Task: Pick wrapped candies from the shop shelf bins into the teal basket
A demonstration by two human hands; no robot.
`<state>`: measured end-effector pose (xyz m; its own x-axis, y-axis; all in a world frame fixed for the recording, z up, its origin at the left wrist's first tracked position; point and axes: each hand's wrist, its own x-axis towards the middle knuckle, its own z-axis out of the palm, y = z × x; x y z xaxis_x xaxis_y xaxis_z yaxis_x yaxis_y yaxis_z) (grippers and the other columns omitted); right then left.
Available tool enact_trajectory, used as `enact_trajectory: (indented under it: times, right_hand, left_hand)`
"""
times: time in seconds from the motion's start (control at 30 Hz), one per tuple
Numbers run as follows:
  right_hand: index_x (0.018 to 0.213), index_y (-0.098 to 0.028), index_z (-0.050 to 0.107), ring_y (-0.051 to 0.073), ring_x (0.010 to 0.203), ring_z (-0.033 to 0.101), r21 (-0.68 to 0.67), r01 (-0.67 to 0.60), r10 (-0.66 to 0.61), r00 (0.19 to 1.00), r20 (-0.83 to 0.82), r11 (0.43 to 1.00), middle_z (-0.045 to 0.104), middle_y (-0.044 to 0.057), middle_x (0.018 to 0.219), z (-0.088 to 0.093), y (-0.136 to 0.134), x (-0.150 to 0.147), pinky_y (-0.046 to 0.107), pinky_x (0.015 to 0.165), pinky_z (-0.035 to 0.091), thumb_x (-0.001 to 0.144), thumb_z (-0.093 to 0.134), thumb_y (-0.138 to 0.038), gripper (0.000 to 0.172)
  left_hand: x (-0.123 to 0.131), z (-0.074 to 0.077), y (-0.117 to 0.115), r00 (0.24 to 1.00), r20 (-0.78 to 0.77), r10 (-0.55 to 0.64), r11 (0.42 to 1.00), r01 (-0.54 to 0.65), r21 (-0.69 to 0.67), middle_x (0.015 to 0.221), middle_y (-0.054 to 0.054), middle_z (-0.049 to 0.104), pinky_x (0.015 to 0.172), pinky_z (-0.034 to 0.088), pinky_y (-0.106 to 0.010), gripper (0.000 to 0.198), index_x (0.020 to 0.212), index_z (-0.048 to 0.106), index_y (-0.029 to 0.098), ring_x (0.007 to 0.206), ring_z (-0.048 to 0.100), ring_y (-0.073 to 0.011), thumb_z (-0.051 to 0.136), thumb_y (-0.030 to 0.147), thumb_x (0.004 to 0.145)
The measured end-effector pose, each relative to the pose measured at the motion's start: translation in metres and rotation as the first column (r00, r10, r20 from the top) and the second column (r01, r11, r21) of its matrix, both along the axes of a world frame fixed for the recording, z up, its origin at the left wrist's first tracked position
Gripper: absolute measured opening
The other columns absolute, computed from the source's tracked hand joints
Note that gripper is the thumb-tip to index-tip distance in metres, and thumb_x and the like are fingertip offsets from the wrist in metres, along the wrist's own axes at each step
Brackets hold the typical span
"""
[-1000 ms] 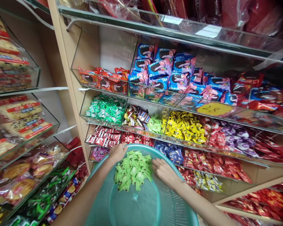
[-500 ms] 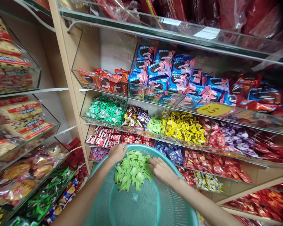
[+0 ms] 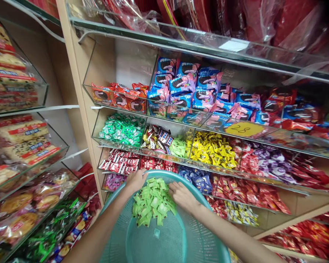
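Observation:
A large teal plastic basket [image 3: 205, 233] with mesh walls is right in front of me. Small green-wrapped candies [image 3: 153, 202] lie heaped against its far inner side. At the far left of the basket, my left hand [image 3: 135, 180] is closed over the rim. Inside, at the right edge of the heap, is my right hand [image 3: 181, 194], its fingers curled against the candies. What lies under those fingers is hidden. Beyond the basket, more green-wrapped candies [image 3: 178, 147] sit in a shelf compartment, beside brown-wrapped chocolate bars [image 3: 164, 137].
Glass-fronted shelves hold green foil sweets [image 3: 123, 128], yellow-wrapped sweets [image 3: 212, 149] and blue cookie packs [image 3: 182, 83]. A yellow price tag [image 3: 243, 129] is on the glass edge [image 3: 265, 140]. Bagged pastries [image 3: 27, 138] fill the left shelves. A wooden upright [image 3: 76, 87] divides the two units.
My right hand has moved slightly left and up, further over the green candies. My left hand stays on the basket rim. The view has shifted slightly.

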<state>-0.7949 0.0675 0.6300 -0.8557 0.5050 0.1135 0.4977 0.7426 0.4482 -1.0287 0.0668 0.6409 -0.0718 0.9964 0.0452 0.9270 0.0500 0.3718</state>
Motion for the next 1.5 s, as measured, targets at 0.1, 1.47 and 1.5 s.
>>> enact_trajectory:
  times: [0.1,1.47,1.5]
  right_hand:
    - [0.08,-0.017,0.059,0.019,0.085,0.051,-0.006,0.0,0.0,1.0,-0.021,1.0,0.059,0.004,0.087,-0.002,-0.001,-0.004,0.032,0.07,0.039,0.083,0.05,-0.014,0.009]
    - [0.081,-0.016,0.065,0.018,0.083,0.055,-0.048,0.488,-0.472,0.808,-0.352,0.871,0.061,0.009,0.087,0.18,0.053,-0.028,0.024,0.065,0.038,0.079,0.046,-0.022,0.02]
    - [0.081,-0.017,0.065,0.018,0.082,0.055,-0.061,0.458,-0.441,0.8,-0.407,0.887,0.06,0.008,0.087,0.184,0.047,-0.025,0.024,0.065,0.038,0.081,0.045,-0.025,0.021]
  left_hand:
    - [0.001,0.004,-0.003,1.0,-0.015,-0.001,1.0,0.0,-0.016,0.105,-0.005,0.065,0.078,0.042,-0.03,0.041,0.113,0.054,0.026,0.095,0.059,-0.021,0.028,0.042,0.086]
    - [-0.002,0.001,0.003,0.999,0.032,0.014,1.0,-0.013,-0.01,0.106,-0.005,0.065,0.079,0.041,-0.03,0.041,0.113,0.053,0.029,0.098,0.058,-0.0208,0.028,0.045,0.086]
    - [-0.002,0.001,0.003,0.999,0.03,0.013,1.0,-0.013,-0.01,0.106,-0.005,0.065,0.079,0.041,-0.03,0.04,0.113,0.053,0.029,0.098,0.058,-0.0206,0.029,0.045,0.086]
